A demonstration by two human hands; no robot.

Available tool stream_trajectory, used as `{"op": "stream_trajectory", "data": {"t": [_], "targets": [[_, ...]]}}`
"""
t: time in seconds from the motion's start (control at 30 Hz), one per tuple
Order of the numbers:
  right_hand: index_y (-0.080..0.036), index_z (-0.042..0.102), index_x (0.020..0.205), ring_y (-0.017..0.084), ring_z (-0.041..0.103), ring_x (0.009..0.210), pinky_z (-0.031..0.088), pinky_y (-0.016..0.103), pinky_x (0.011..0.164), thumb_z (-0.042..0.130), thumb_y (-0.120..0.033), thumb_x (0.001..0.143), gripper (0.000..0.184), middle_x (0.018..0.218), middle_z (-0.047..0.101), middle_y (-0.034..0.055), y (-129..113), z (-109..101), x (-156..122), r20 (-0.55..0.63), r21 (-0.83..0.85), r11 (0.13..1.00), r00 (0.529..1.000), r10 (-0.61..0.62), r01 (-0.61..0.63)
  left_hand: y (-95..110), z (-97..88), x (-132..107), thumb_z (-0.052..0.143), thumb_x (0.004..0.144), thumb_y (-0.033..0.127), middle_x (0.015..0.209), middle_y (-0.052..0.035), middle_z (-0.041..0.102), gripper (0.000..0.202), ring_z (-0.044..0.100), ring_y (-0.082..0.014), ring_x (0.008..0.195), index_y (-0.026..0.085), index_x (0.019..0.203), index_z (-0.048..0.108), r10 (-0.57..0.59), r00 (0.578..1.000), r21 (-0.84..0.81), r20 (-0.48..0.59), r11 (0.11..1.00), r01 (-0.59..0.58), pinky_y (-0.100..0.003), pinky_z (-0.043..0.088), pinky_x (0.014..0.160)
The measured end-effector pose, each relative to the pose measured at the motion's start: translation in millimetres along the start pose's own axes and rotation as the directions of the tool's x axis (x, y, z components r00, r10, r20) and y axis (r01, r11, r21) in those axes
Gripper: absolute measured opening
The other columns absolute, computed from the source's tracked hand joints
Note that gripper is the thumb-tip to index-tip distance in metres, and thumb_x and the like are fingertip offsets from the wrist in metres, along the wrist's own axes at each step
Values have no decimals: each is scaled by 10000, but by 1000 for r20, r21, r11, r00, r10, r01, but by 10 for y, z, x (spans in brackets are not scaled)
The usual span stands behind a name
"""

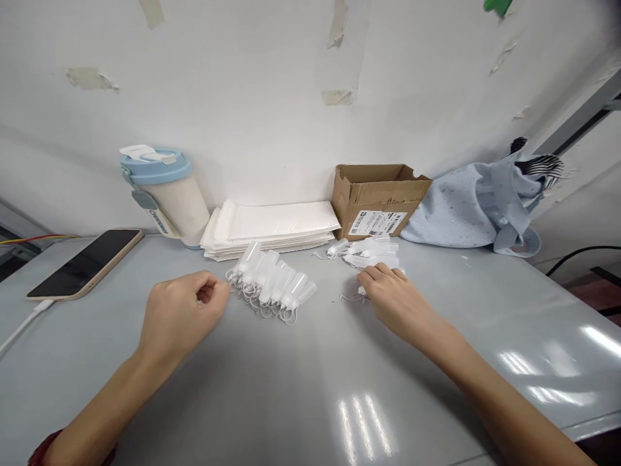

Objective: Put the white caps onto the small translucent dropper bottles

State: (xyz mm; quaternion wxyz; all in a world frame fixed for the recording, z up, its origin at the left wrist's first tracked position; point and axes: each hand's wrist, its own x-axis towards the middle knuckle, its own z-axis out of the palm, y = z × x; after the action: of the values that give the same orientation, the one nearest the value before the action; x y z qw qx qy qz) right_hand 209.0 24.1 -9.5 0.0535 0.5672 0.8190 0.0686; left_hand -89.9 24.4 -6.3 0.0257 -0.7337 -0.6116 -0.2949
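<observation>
A row of several small clear plastic bottles [272, 285] with loop ties lies side by side on the grey table [301, 388]. My left hand [182, 317] rests just left of the row, fingers curled in, its thumb and fingertip near the row's left end. My right hand [392, 298] reaches into a looser heap of the same bottles [371, 251] in front of the cardboard box; its fingers are curled down on one bottle at the heap's near edge.
A brown cardboard box [376, 197] stands against the wall. A stack of white padded envelopes [274, 226] lies left of it. A cup with a blue lid [167, 194], a phone [87, 262] on a cable, and a light-blue cloth bag [478, 207] are also here.
</observation>
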Motion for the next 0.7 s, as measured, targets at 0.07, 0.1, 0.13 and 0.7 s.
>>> {"op": "stream_trajectory", "data": {"t": [0.07, 0.1, 0.13, 0.7], "targets": [[-105, 620, 806, 257, 557, 843, 364, 323, 660, 380, 161, 703, 373, 864, 647, 127, -9, -7, 4, -18, 10, 1000, 1000, -9, 9, 36, -11, -9, 478, 727, 149, 438, 37, 509, 220, 461, -103, 422, 164, 521, 554, -11, 999, 27, -46, 1000, 12, -220, 343, 465], [-111, 618, 797, 254, 559, 839, 370, 324, 664, 389, 142, 727, 349, 856, 645, 125, -16, -15, 5, -30, 18, 1000, 999, -16, 16, 60, -12, -18, 478, 730, 158, 440, 37, 501, 221, 453, -99, 419, 166, 521, 549, -10, 998, 44, -63, 999, 13, -219, 347, 465], [-118, 616, 794, 250, 561, 835, 377, 326, 670, 397, 116, 755, 323, 852, 643, 121, -25, -24, 4, -42, 28, 999, 999, -23, 24, 86, -11, -30, 479, 735, 168, 443, 35, 499, 223, 446, -97, 417, 168, 522, 545, 9, 996, 31, -84, 999, -7, -220, 350, 463], [-145, 525, 1125, 212, 550, 943, 487, 357, 806, 473, -114, 875, 257, 1047, 566, 117, -273, -98, -126, -402, 581, 695, 892, -205, 422, 418, 73, -245, 481, 879, 285, 581, 35, 598, 221, 538, -94, 484, 184, 1003, 634, 197, 955, -416, 222, 905, -90, -151, 315, 335]]}}
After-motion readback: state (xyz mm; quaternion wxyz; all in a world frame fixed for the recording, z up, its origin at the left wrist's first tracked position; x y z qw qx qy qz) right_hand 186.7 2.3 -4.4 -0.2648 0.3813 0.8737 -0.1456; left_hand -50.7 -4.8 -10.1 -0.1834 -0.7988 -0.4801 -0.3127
